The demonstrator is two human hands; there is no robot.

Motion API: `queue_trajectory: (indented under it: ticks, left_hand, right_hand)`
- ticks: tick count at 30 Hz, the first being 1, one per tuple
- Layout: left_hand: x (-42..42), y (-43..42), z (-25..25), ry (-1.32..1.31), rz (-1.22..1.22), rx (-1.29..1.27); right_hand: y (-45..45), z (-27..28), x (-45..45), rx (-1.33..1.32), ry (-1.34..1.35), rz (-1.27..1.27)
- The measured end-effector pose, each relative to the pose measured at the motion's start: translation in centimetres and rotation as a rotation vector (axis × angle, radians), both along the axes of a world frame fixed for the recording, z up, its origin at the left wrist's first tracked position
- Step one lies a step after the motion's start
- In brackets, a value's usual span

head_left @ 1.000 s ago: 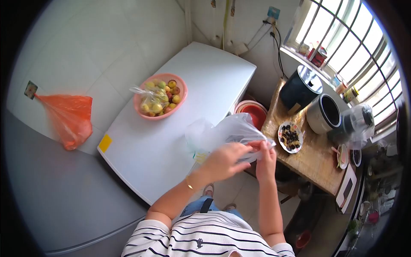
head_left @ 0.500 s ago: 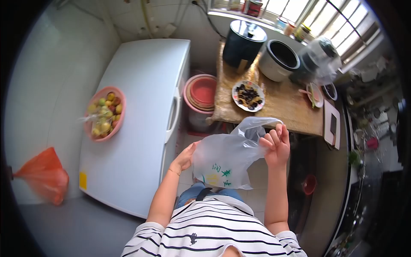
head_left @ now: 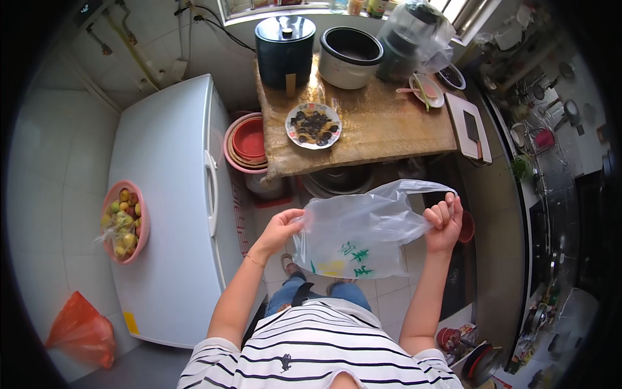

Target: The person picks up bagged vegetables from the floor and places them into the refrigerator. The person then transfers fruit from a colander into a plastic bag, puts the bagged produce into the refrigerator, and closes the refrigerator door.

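Note:
A translucent white plastic bag with green and yellow print is stretched between my hands in front of my body. My left hand pinches its left edge between thumb and fingers. On the other side, my right hand is closed around the handle end of the bag, fingers curled. The bag hangs flat and looks thin; its inside cannot be made out. Beyond it stands a table with a plate of dark and yellowish food near the front edge.
To the left is a white refrigerator with a pink basket of fruit on top. A red plastic bag hangs at lower left. Stacked basins stand beside the table, which bears a dark canister and a cooker pot.
The view has turned to the right, so the refrigerator and table sit further left. My hands have spread slightly apart, pulling the bag wider and flatter.

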State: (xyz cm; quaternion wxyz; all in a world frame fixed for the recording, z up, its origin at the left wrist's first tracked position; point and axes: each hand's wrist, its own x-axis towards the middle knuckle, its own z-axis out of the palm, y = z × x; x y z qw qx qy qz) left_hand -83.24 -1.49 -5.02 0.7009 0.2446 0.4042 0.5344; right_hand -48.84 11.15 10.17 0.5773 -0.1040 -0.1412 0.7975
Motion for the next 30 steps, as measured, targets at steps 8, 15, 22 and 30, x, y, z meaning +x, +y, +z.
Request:
queue_trajectory:
  ticks: [8, 15, 22, 30]
  left_hand:
    - [8.6, 5.2, 5.1, 0.604, 0.370, 0.166]
    - [21.1, 8.7, 7.1, 0.229, 0.288, 0.189]
    - [30.7, 11.6, 9.4, 0.873, 0.044, 0.490]
    - [33.9, 14.1, 11.0, 1.650, -0.241, 0.934]
  right_hand:
    - [2.0, -3.5, 17.8, -0.020, -0.872, -0.106]
    - [2.6, -6.6, 33.5, -0.055, -1.079, -0.268]
    - [2.5, -7.5, 45.3, -0.181, -1.055, -0.495]
    - [2.3, -10.2, 52.0, -0.163, -1.226, -0.618]
